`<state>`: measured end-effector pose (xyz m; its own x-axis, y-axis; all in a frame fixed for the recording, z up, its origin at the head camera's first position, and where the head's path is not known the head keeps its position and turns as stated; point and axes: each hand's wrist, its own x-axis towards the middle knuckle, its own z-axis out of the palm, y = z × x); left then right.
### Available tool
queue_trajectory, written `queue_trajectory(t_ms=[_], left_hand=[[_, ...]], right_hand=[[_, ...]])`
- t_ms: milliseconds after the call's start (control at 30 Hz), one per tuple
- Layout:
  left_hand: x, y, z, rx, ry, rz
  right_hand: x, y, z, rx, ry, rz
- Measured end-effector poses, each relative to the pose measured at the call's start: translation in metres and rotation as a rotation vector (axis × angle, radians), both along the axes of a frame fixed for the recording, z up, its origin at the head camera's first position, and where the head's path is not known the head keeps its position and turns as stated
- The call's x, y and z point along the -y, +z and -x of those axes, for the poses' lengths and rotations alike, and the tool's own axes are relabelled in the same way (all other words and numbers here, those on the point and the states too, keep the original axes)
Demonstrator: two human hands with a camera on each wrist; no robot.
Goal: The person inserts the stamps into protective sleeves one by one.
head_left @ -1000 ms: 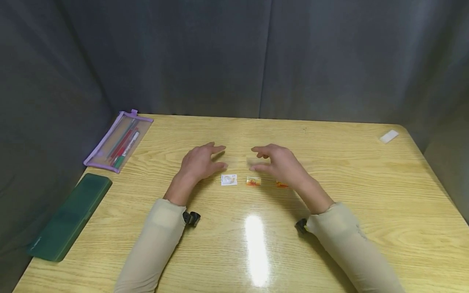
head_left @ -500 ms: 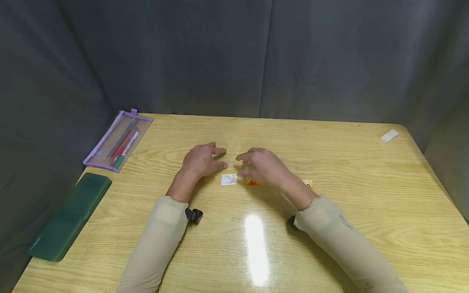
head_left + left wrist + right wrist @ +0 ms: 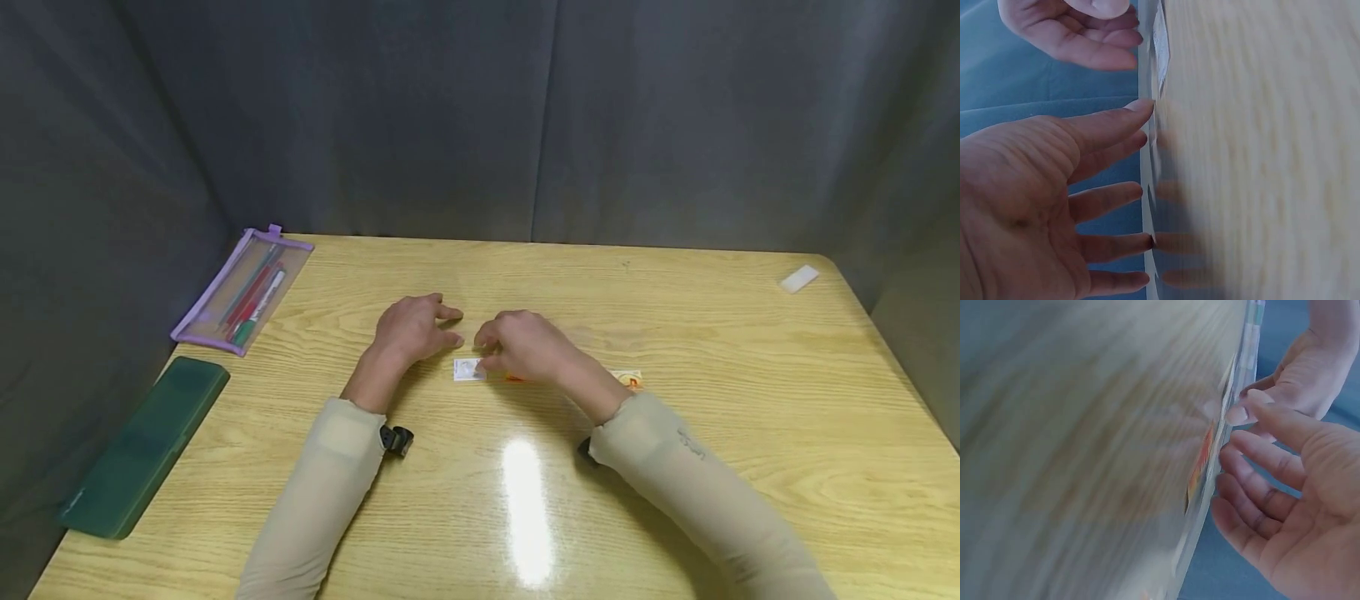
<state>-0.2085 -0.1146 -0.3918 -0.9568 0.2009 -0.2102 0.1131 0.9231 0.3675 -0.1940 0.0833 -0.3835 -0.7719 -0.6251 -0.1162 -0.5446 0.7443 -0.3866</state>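
Left hand stands, fingers spread, at the glossy, yellow, wood-grained tabletop; right hand hovers, fingers loosely bent, thumb over a white rectangular paper slip.

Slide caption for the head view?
Right hand at a white stamp-like slip, left hand nearby, orange-printed slips partly hidden, on a wood-grain table.

Curtained-off study booth

Dark grey curtains hang behind and beside 1 wood-grain table; a purple-trimmed mesh pencil pouch and a green pencil case suggest study or office use. The wider building cannot be told.
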Motion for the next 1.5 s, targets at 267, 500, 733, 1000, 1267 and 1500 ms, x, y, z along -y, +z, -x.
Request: queue_trajectory(t_ms=[267, 500, 733, 1000, 1267, 1500], left_hand=[[-0.002, 0.001, 0.002, -0.003, 0.02, 0.007], [-0.002, 0.0, -0.001, -0.044, 0.038, 0.011], [-0.001, -0.001, -0.003, -0.079, 0.072, 0.005], [-0.002, -0.003, -0.004, -0.104, 0.071, -0.016], [0.0, -0.001, -0.003, -0.106, 0.055, -0.008], [0.005, 0.0, -0.003, -0.092, 0.054, -0.049]], right_hand=[[0.006, -0.004, 0.001, 0.026, 0.048, -0.01], [0.011, -0.004, -0.005, -0.01, 0.043, -0.07], [0.016, -0.004, -0.005, -0.014, 0.054, -0.062], [0.017, -0.001, -0.007, 0.013, 0.042, -0.067], [-0.001, 0.004, -0.002, 0.059, -0.041, 0.017], [-0.028, 0.007, 0.008, 0.094, -0.179, 0.127]])
